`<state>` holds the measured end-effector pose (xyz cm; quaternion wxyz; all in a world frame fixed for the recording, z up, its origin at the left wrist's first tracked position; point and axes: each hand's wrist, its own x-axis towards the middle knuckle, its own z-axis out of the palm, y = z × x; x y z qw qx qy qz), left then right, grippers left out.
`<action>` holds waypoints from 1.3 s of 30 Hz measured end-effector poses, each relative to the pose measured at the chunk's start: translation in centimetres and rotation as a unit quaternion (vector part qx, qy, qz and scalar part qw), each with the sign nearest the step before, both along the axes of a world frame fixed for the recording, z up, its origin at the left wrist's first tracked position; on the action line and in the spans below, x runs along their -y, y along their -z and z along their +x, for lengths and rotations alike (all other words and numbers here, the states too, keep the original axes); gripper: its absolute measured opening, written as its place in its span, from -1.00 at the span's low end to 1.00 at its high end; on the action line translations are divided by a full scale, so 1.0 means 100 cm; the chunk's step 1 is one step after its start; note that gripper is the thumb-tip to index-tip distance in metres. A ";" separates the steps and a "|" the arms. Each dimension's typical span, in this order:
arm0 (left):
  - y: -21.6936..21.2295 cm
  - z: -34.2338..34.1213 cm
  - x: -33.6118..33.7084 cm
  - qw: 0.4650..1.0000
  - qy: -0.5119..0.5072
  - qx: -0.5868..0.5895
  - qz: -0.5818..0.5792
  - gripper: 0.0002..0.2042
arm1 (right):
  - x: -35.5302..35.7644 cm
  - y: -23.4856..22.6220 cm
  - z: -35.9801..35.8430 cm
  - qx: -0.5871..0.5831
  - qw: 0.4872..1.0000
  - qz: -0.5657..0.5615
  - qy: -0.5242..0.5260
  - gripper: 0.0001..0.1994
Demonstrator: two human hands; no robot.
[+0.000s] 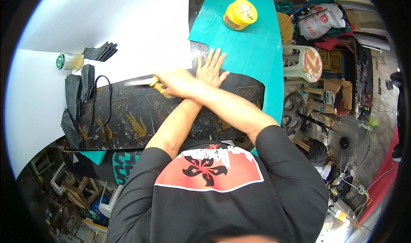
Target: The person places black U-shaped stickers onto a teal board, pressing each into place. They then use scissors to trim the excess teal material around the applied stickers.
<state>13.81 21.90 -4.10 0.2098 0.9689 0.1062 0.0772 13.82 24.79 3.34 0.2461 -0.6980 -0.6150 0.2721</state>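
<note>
My forearms cross over the dark worktop, the right one on top. My left hand [209,71] lies flat with fingers spread, pressing beside the notched edge of a teal sheet [246,50]. Crossed over to the left, my right hand [180,82] is blurred by motion and closed around yellow-and-black-handled scissors [159,87]. Their silver blades point left, above the worktop near the lower edge of a large white sheet [141,33]. A yellow tub [240,14] with a crusted, whitish top stands on the teal sheet.
Stacks of black cut pieces [73,93], a thin black strip [109,99] and a green-lidded jar [69,61] lie at the left of the patterned black worktop [128,119]. On the right stand a plastic stool [302,63] and a fan [347,142]. Wooden clutter [81,189] fills the lower left.
</note>
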 end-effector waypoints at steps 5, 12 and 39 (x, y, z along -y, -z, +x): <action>-0.008 -0.012 -0.007 1.000 0.001 0.011 0.001 -0.29 | -0.036 -0.016 -0.068 -0.016 0.997 -0.040 -0.062 -0.27; -0.014 -0.026 -0.021 0.999 0.018 -0.030 0.003 -0.27 | 0.005 -0.051 -0.031 -0.086 0.981 0.171 0.013 -0.24; -0.034 -0.143 -0.020 0.980 0.198 -0.029 0.006 -0.36 | 0.327 0.007 -0.009 0.134 0.858 -0.164 0.469 -0.32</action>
